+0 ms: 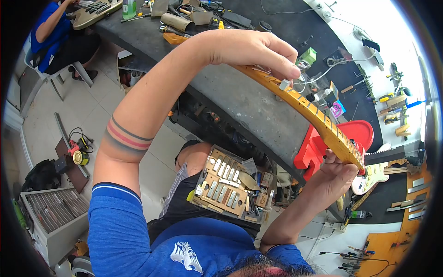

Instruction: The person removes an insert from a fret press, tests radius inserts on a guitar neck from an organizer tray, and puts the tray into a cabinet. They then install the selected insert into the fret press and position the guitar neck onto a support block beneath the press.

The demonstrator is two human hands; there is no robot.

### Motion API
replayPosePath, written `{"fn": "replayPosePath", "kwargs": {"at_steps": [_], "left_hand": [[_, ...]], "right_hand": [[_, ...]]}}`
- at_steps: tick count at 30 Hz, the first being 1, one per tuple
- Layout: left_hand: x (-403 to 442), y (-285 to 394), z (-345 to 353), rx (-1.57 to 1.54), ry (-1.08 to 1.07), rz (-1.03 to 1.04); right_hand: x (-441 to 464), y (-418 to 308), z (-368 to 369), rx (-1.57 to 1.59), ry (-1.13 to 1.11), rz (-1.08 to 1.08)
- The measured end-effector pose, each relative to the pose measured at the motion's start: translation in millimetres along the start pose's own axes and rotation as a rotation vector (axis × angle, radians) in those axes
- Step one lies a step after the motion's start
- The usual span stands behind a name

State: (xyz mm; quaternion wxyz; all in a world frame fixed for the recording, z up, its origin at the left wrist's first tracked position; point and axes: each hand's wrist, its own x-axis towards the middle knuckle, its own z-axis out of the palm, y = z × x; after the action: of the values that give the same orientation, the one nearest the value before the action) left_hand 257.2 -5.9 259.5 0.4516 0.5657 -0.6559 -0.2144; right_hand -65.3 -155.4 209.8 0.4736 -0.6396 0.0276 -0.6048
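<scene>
A glossy amber guitar neck [308, 109] with metal frets runs diagonally across my view, its headstock [174, 39] toward the upper left. My left hand [258, 50] arches over the fretboard, fingers bent and thumb pointing down. A small silvery metal block [285, 85] sits at the fretboard by the thumb, apparently pinched there; some fingertips are hidden. My right hand [340, 174] grips the neck's heel end from below, with the thumb along its near side. On my lap rests a tray [208, 203] of wooden holders with several small metal bars [225, 168].
Beyond the neck stands a dark workbench [217, 87] bearing tools. A red plastic stand [318, 143] is near my right hand, with a pale guitar body [371, 177] behind it. Another person [60, 37] sits at upper left. A drawer unit [55, 212] stands on the floor.
</scene>
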Motion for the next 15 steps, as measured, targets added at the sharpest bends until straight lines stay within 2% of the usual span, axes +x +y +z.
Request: {"fn": "replayPosePath", "kwargs": {"at_steps": [4, 15], "left_hand": [[-3.2, 3.2, 8.1, -0.025, 0.064, 0.032], [1.1, 2.7, 5.1, 0.032, 0.016, 0.000]], "right_hand": [[-0.1, -0.3, 0.5, 0.005, 0.009, 0.000], [-1.1, 0.4, -2.1, 0.005, 0.004, 0.007]]}}
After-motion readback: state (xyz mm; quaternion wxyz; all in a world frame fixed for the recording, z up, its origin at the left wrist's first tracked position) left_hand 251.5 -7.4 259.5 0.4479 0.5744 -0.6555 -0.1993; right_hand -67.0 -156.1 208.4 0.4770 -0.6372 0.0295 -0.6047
